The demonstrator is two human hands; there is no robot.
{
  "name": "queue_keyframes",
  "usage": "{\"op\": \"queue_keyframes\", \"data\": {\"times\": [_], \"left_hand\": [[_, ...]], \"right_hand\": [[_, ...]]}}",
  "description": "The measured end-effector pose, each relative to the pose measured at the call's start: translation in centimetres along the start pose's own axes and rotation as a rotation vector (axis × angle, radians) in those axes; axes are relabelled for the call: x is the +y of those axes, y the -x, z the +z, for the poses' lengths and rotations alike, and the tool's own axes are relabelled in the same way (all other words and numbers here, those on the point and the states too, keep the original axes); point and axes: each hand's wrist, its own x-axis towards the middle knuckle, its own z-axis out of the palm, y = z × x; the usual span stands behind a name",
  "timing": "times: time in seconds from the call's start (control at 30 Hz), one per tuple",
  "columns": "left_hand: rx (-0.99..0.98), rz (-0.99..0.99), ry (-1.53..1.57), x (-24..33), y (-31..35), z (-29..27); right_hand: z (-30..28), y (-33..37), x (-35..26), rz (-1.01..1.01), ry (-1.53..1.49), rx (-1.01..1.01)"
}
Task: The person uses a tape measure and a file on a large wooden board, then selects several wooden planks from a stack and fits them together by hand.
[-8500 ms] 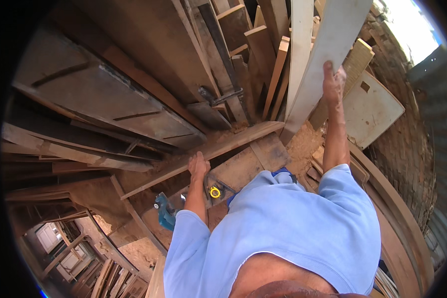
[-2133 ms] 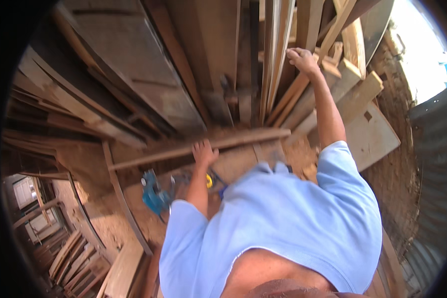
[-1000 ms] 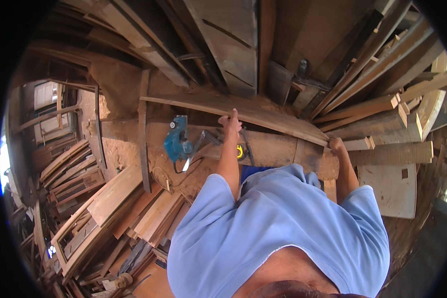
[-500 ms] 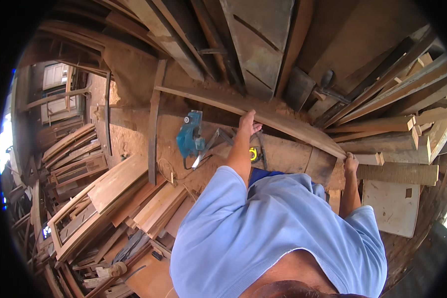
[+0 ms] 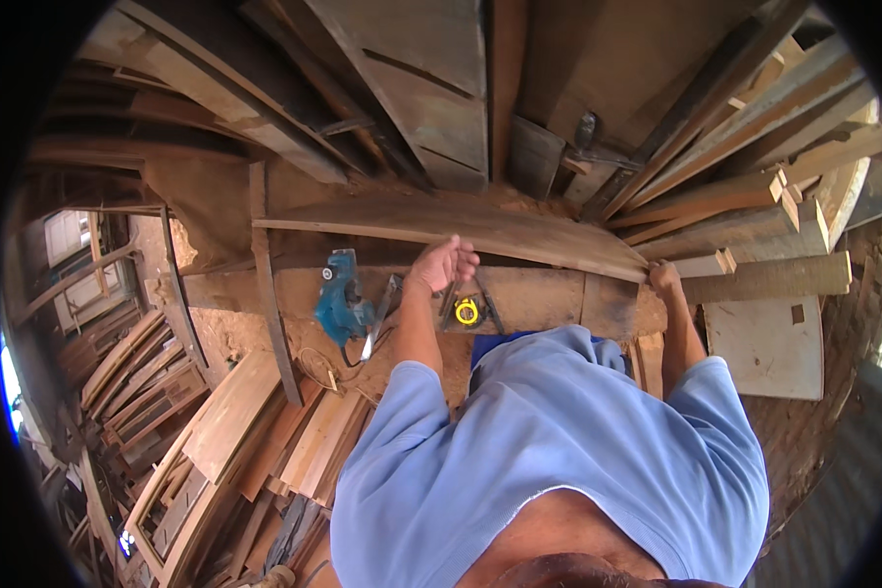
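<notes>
A long wooden board (image 5: pixel 490 227) lies across the bench, its broad face now showing. At its right end my right hand (image 5: pixel 664 279) is closed around the corner. My left hand (image 5: pixel 444 263) is just before the board's near edge, fingers loosely curled and apart, with nothing visible in them. Left of it, a teal corded power tool (image 5: pixel 343 306) sits on the bench. A yellow and black tape measure (image 5: pixel 467 312) lies close to my body, beside a thin dark bar (image 5: pixel 488 306).
A dark upright strip (image 5: pixel 269 274) crosses the bench at the board's left end. Cut planks (image 5: pixel 323 441) and a panel (image 5: pixel 235 412) are stacked at lower left. Leaning timbers (image 5: pixel 745 127) crowd the far right, and a white panel (image 5: pixel 764 348) stands at right.
The board has turned from its narrow edge to show its broad face. My left hand has come off the board and moved toward me. My right hand still grips its end.
</notes>
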Motion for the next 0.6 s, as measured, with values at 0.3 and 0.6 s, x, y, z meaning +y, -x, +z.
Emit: {"op": "queue_keyframes", "data": {"times": [0.3, 0.6], "left_hand": [[0.708, 1.051, -0.393, 25.0, -3.3, -0.8], [1.299, 0.861, -1.253, 35.7, -4.5, -1.5]], "right_hand": [[1.1, -0.3, 1.4, -0.273, 0.505, 0.131], [-0.4, 5.4, -5.0, 0.097, 0.280, 0.291]]}}
